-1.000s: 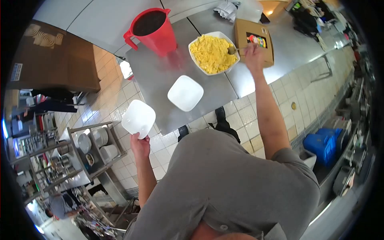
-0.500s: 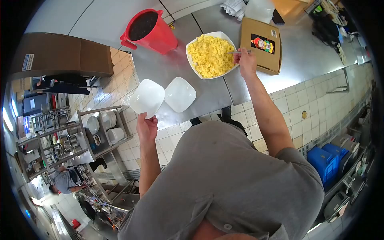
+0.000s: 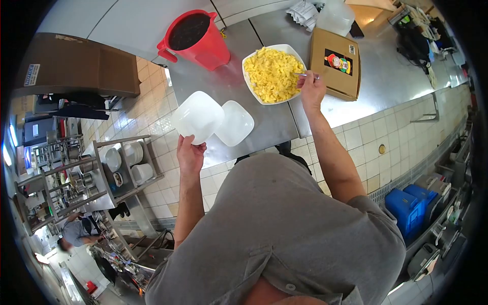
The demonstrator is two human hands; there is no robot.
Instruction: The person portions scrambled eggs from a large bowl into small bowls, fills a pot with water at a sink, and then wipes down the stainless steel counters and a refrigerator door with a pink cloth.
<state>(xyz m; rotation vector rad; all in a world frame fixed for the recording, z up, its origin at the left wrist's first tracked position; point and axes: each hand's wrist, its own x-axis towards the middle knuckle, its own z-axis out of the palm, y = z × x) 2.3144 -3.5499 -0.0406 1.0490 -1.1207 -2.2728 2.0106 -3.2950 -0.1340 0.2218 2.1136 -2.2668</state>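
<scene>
On the steel counter, near its middle, stands a wide white bowl heaped with yellow scrambled egg. The right hand rests at the bowl's right rim, fingers closed around the handle of a metal spoon whose end reaches into the egg. Just right of the bowl lies a flat brown cardboard box with a coloured picture on its lid; what is inside cannot be seen.

Toward the far left corner of the counter stands a red pitcher, filled nearly to the brim with a dark liquid, its handle turned to the left.

Near the counter's front edge lies a square white plate, bare on top. The left hand grips a second square white dish by its near corner, fingers pinched on the rim, holding it tilted above the counter's front left edge so that it overlaps the lying plate; nothing shows on it.

Beyond the counter's left side, a metal rack on the tiled floor carries stacked white bowls and plates.
</scene>
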